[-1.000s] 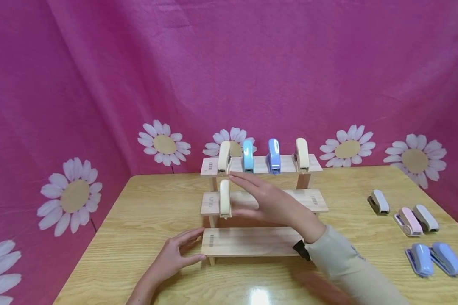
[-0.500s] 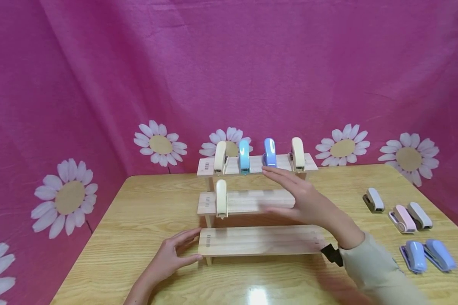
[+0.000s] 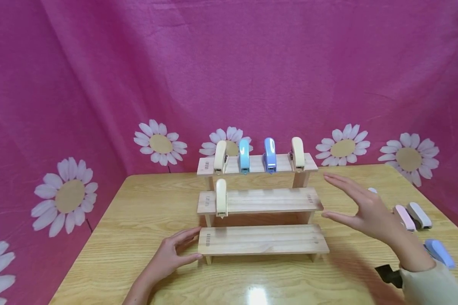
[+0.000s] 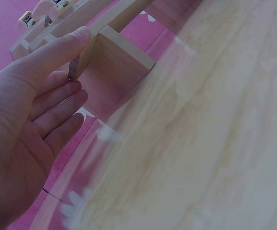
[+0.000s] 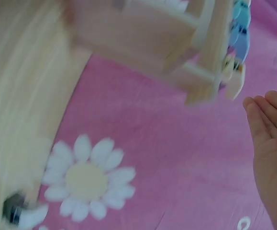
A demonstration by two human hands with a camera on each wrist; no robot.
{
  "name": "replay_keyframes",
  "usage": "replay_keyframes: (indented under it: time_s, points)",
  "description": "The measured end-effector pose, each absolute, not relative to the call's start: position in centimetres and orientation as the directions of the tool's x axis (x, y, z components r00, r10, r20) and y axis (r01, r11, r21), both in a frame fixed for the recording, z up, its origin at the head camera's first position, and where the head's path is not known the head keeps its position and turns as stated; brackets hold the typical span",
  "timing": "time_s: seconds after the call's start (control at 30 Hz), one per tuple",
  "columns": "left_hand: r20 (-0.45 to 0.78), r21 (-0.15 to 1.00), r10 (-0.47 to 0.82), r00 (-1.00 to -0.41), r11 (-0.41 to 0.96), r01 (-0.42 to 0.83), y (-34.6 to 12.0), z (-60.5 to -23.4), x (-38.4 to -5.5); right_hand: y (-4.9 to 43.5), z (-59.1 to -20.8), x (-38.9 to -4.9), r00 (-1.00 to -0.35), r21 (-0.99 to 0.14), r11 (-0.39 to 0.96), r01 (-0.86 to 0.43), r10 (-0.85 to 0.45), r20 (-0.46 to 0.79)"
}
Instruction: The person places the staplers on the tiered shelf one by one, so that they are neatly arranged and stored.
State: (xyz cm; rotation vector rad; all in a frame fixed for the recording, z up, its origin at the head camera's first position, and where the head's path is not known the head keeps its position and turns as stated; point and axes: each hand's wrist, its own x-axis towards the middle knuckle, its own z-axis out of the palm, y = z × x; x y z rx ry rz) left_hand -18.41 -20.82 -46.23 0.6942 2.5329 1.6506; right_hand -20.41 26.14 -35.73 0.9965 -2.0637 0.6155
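Note:
A three-tier wooden display stand point(image 3: 263, 240) stands on the table. My left hand point(image 3: 168, 257) holds the left end of its lowest shelf, thumb at the front corner and fingers at the back; the left wrist view shows the thumb point(image 4: 76, 40) against the board. On the top shelf are a cream stapler point(image 3: 220, 156), a light blue stapler point(image 3: 244, 156), a violet-blue stapler point(image 3: 269, 156) and another cream stapler point(image 3: 297, 154). One more cream stapler point(image 3: 221, 198) sits at the middle shelf's left end. My right hand point(image 3: 370, 214), holding nothing, is in the air right of the stand, fingers extended.
Loose staplers lie on the table at right, partly behind my right arm: a pink one point(image 3: 405, 217), a grey-white one point(image 3: 420, 215) and a blue one point(image 3: 439, 253). A pink curtain point(image 3: 229, 76) with white daisies hangs behind the wooden table point(image 3: 156, 195).
My right hand has moved away from the cream stapler on the middle shelf, rightward past the stand's end. My left hand stays at the lowest shelf.

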Motion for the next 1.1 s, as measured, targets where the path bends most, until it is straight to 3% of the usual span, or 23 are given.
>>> replay_keyframes:
  time_s: [0.27,0.67,0.87,1.1]
  points:
    - [0.209,0.88,0.393,-0.895,0.323,0.348,-20.8,-46.2,-18.4,30.8,-37.0,-18.8,-0.478,-0.118,0.654,-0.747,-0.405,0.78]
    - [0.19,0.88,0.375,-0.907,0.346,0.327,-20.7,-46.2,-18.3,35.8,-39.0,-15.7,-0.693,-0.184,0.833,-0.522,-0.289,0.66]
    - [0.181,0.878,0.378,-0.908,0.353,0.322,-20.6,-46.1,-18.3,38.3,-40.7,-14.7,-0.752,-0.252,0.845,-0.472,-0.237,0.615]
    - [0.179,0.878,0.379,-0.908,0.355,0.321,-20.7,-46.0,-18.2,40.5,-42.4,-14.0,-0.755,-0.219,0.874,-0.434,-0.221,0.617]
